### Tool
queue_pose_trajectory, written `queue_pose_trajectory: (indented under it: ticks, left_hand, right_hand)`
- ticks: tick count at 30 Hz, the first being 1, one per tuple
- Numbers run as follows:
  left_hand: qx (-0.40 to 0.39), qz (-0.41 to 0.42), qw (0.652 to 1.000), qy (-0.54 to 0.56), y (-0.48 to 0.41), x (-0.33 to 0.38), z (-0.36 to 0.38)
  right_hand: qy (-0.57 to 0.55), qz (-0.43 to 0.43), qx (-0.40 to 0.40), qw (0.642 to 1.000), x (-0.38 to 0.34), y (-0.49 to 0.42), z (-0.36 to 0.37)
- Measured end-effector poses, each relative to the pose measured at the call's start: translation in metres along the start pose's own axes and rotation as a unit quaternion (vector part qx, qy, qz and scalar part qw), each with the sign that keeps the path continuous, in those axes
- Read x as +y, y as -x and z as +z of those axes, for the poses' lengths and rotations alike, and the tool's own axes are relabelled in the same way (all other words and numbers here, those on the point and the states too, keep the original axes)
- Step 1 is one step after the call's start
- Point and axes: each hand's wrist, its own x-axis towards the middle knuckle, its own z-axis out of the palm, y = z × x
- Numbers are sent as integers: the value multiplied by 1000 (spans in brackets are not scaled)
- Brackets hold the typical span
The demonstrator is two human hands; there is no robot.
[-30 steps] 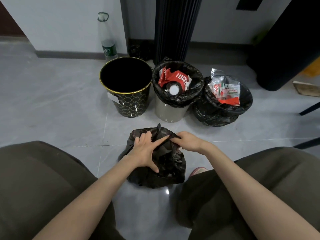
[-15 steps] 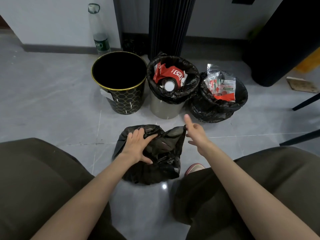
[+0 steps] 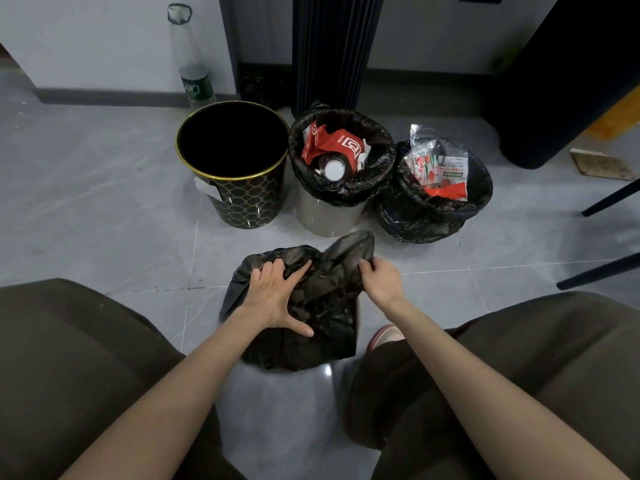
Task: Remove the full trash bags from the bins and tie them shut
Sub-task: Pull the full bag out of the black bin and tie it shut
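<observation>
Grey tiled floor (image 3: 104, 209) carries all items. Three bins stand in a row ahead of me. The black round bin with a gold rim and honeycomb pattern (image 3: 249, 202) is on the left and empty, its liner out; the grey plastic bin (image 3: 329, 220) in the middle holds a full black liner topped with red packaging; the black-lined bin on the right (image 3: 415, 216) is likewise full, with a clear printed packet on top.

The black plastic trash bag (image 3: 311, 344) lies on the floor between my knees, near the bins but apart from them; its mouth is gathered but not knotted.

My left hand (image 3: 277, 299) rests on the bag, fingers spread wide and fairly straight, thumb splayed, pressing the bulk down; whether the fingertips hook into the folds I cannot tell. My right hand (image 3: 381, 278) pinches a raised flap of the bag's mouth (image 3: 349, 247), fingers curled round the plastic.

Step in hand, by my judgement: tying the first bag; two liners remain in their bins. Next move calls for a second flap taken by the left hand, both crossed and pulled tight without tearing the thin film.
</observation>
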Motion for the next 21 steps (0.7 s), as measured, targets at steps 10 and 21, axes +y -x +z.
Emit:
queue_pose_trajectory:
  ticks: [10, 21]
  left_hand:
    - [10, -71, 966, 247, -12, 17, -6]
    - [68, -116, 949, 285, -14, 22, 1]
  right_hand:
    - [-227, 4, -218, 949, -27, 17, -4]
    - [-346, 1, -207, 915, -39, 19, -20]
